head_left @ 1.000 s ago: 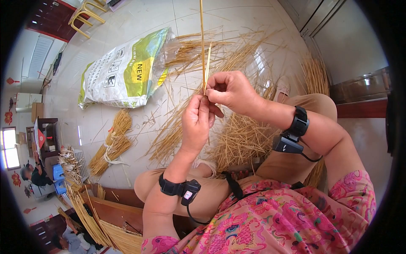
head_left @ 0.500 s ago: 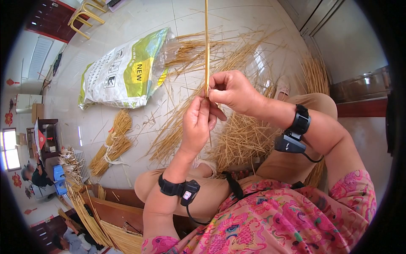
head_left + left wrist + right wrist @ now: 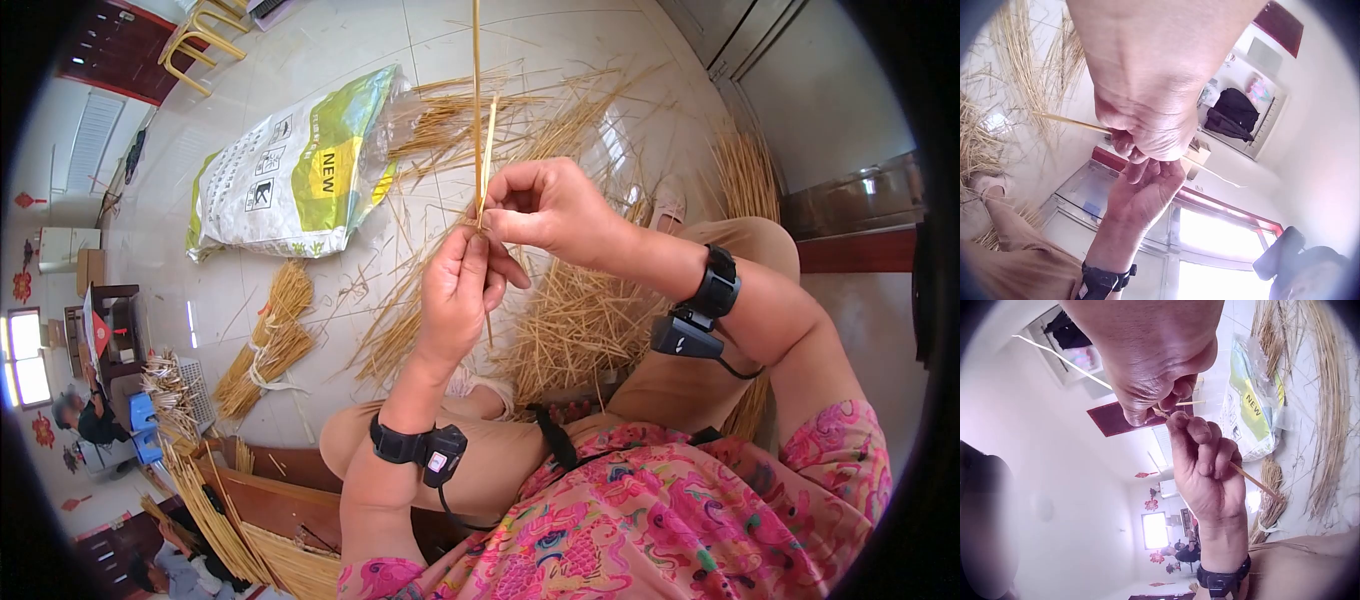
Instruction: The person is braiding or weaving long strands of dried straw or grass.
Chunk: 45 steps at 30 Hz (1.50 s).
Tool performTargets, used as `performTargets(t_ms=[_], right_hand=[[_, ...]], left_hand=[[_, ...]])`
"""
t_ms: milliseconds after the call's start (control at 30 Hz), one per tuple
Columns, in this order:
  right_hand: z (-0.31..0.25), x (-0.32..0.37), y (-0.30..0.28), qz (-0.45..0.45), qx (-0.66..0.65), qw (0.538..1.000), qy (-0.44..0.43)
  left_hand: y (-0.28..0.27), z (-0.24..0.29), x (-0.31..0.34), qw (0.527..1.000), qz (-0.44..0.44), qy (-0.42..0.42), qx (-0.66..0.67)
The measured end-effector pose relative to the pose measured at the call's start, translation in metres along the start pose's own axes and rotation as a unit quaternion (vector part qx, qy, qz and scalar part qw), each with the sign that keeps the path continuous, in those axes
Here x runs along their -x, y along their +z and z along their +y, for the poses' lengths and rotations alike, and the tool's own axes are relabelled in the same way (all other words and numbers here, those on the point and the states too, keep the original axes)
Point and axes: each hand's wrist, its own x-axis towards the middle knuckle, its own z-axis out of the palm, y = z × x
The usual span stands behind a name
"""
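Note:
In the head view a long straw stalk stands up from my two hands, with a shorter, pale straw strip beside it. My left hand pinches the stalk between thumb and forefinger, its other fingers curled. Right above, my right hand pinches the straw at the same spot, fingertips meeting the left hand's. The stalk's lower end sticks out past the left palm in the right wrist view. There the pale strip runs off from the right hand's fingers. The pinch point is partly hidden by fingers.
Loose straw is heaped on the floor between the feet. A white and green sack lies ahead, with a tied straw bundle nearer. More straw stands at the cabinet. A wooden bench is at left; two people sit beyond.
The stalk's top swung right beside the pale strip, overlapping it, then back left, so the two stand apart again. Both hands keep their pinch and have shifted only slightly left.

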Motion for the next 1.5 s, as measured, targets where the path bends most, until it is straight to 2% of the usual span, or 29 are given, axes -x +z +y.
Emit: performTargets(t_ms=[200,300,367,500,567,600,667,700,767,867,1067,1367,1500], right_hand=[[0.0,-0.002,-0.002,0.035,0.05,0.998,-0.008],[-0.001,-0.002,-0.002,0.019,0.012,1.0,0.001],[0.0,-0.004,-0.006,-0.009,-0.062,0.996,0.06],[0.006,-0.003,-0.007,-0.076,-0.217,0.96,0.158],[0.008,-0.003,-0.007,-0.073,-0.227,0.956,0.172],[0.009,-0.003,-0.006,-0.071,-0.233,0.953,0.179],[0.009,-0.004,-0.004,-0.014,-0.109,0.987,0.116],[0.009,-0.004,-0.002,0.015,-0.045,0.995,0.083],[0.004,-0.002,0.002,0.035,-0.023,0.998,0.055],[0.004,-0.002,0.002,0.033,-0.034,0.998,0.05],[0.0,-0.002,0.001,0.011,-0.018,0.997,0.068],[0.007,-0.002,0.002,0.012,-0.013,0.999,0.045],[0.001,-0.001,0.001,-0.008,-0.033,0.997,0.071]], left_hand=[[0.001,-0.003,0.0,1.0,0.004,-0.007,0.001],[0.0,-0.003,0.001,0.999,-0.015,-0.023,0.031],[-0.002,-0.001,0.001,0.997,-0.035,-0.04,0.059],[-0.008,0.005,0.003,0.964,-0.114,-0.112,0.214],[-0.012,0.003,0.002,0.947,-0.146,-0.119,0.262],[-0.012,0.002,0.001,0.963,-0.11,-0.113,0.221],[-0.007,0.0,-0.001,0.985,-0.039,-0.1,0.137],[-0.004,-0.002,-0.003,0.993,-0.012,-0.072,0.095],[0.003,-0.004,-0.006,0.999,0.043,-0.015,0.01],[0.001,-0.009,-0.006,0.995,0.045,0.042,-0.079],[0.0,-0.012,-0.004,0.985,0.073,0.067,-0.141],[0.003,-0.014,0.0,0.969,0.089,0.106,-0.206],[0.004,-0.009,0.0,0.979,0.055,0.081,-0.181]])
